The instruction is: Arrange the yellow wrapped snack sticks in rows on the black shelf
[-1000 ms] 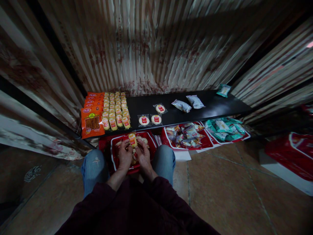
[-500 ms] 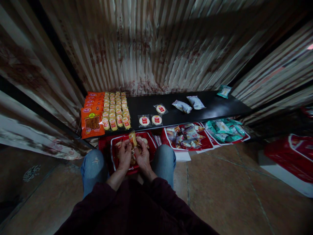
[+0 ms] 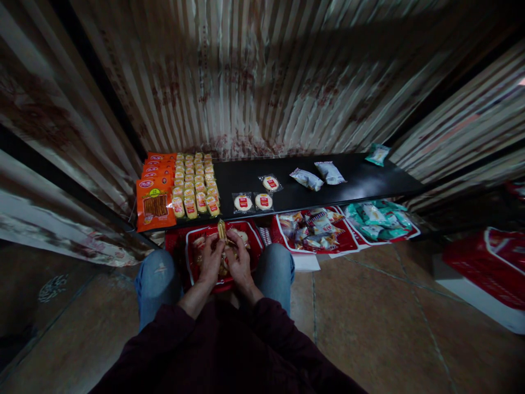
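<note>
A yellow wrapped snack cake (image 3: 222, 230) is pinched between my two hands, above a red basket (image 3: 257, 239) of packaged snacks between my knees. My left hand (image 3: 210, 256) grips it from the left, fingers curled. From the other side my right hand (image 3: 238, 257) closes round it, hiding its lower end. Just beyond, on the black shelf (image 3: 241, 175), similar yellow snack cakes (image 3: 197, 186) stand in tight rows. Orange snack bags (image 3: 155, 202) overlap to their left. To their right lie three round white wrapped cakes (image 3: 263, 202).
Two white-and-blue packets (image 3: 330, 173) and one teal packet (image 3: 377, 154) lie farther right on the shelf. Below its front edge are red baskets of striped packets (image 3: 322, 227) and teal packets (image 3: 377, 219). A red crate (image 3: 484, 262) stands on the floor at right.
The snack cake in my hands has turned, so a narrower side of it shows now. Both hands stay over the basket, and the things on the shelf lie as before.
</note>
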A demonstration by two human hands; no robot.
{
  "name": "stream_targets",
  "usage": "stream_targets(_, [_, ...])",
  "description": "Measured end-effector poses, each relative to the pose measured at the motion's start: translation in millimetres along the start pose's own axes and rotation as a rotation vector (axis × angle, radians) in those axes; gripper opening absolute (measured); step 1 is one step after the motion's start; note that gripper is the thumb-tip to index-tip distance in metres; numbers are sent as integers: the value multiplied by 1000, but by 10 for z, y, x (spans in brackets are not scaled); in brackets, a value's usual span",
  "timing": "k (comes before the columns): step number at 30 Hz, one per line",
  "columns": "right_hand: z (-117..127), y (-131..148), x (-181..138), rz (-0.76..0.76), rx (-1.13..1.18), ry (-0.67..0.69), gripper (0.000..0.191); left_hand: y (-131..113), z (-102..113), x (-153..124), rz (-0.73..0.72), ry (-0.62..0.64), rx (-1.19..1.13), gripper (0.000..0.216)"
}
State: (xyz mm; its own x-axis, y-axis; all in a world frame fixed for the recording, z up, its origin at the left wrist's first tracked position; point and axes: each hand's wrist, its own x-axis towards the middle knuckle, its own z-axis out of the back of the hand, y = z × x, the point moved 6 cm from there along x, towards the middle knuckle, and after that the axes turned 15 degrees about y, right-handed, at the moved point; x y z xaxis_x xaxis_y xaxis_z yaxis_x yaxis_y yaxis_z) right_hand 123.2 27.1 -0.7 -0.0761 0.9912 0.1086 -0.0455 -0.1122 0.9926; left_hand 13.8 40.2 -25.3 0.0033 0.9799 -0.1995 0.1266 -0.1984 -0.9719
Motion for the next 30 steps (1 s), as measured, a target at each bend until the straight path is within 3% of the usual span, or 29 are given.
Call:
stream_targets(10, [-25,66,1,22,9,26,40,108,4,-1,160,-69,-183,32])
stream_targets(16, [-15,1,-8,-3,18,0,39,150,-24,3,219,-119,-464,25])
stream_targets(19, [28,-74,-14,-30,2,-40,39,138,-76,21,266,-79,-582,19])
stream_targets(23, [44,-153,-15,-44,3,-41,38,101,-134,35,323,23,-571,21])
stream_targets(30, [22,-131,-27,-41,-8,-45,41,19,-163,-32,398,-12,-638,16])
